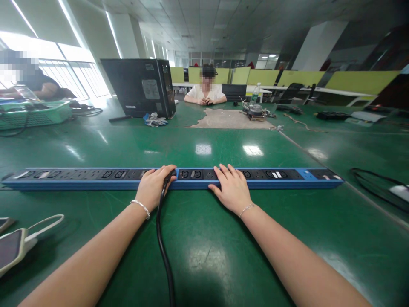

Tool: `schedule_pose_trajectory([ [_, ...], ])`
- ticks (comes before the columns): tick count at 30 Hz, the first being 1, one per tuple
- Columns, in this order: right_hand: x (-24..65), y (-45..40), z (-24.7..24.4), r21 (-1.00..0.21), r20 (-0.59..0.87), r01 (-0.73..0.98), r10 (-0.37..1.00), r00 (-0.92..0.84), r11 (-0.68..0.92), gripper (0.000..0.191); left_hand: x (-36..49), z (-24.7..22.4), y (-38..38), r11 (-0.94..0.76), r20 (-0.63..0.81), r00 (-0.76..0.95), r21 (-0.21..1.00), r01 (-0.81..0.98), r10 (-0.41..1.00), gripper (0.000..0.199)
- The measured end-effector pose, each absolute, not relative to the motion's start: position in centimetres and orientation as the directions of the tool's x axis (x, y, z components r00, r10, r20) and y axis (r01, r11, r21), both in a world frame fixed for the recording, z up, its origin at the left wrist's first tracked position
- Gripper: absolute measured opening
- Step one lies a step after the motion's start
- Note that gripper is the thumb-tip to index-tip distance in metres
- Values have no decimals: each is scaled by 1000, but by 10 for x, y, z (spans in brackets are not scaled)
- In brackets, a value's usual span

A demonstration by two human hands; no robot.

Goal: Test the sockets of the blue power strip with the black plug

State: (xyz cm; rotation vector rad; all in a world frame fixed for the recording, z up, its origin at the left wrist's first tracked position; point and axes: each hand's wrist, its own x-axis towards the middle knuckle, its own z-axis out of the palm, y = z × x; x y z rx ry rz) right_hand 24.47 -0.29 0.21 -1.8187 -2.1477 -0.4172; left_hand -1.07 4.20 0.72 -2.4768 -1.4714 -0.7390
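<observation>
A long blue power strip [194, 184] with black sockets lies across the green table in front of me. My left hand [153, 184] is closed around the plug of a black power cord [162, 238], at a socket left of the strip's middle. My fingers partly hide the plug, so how deep it sits cannot be told. From the plug, the cord runs down toward the bottom edge of the view. Right of the middle, my right hand [232, 187] rests on the strip with its fingers spread and nothing held in them.
A phone [12, 249] with a white cable lies at the left. Beyond the strip stand a black computer case [140, 87], gloves [155, 120] and a green basket [41, 116]. A black cable [373, 183] lies at right. One person sits opposite, another far left.
</observation>
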Motion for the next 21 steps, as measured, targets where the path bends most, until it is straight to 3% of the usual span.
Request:
schedule_pose_trajectory([
  [3,245,-3,1,26,408,987,900,-156,159,60,-10,10,42,-510,523,351,195,838,776,34],
  [6,245,-3,0,22,409,987,900,-154,159,60,-13,22,41,-423,591,132,385,820,795,36],
  [11,244,-3,0,16,409,988,900,-148,155,61,-46,43,48,-284,642,-136,506,814,754,36],
  [15,245,-3,0,15,407,987,901,-150,158,61,-83,53,58,-177,556,-285,634,753,781,36],
  [17,245,-2,-1,16,408,987,900,-153,161,61,-96,56,60,-113,477,-214,567,816,852,36],
  [21,246,-2,-1,17,413,987,898,-154,162,61,-107,57,59,-185,284,91,325,928,955,45],
])
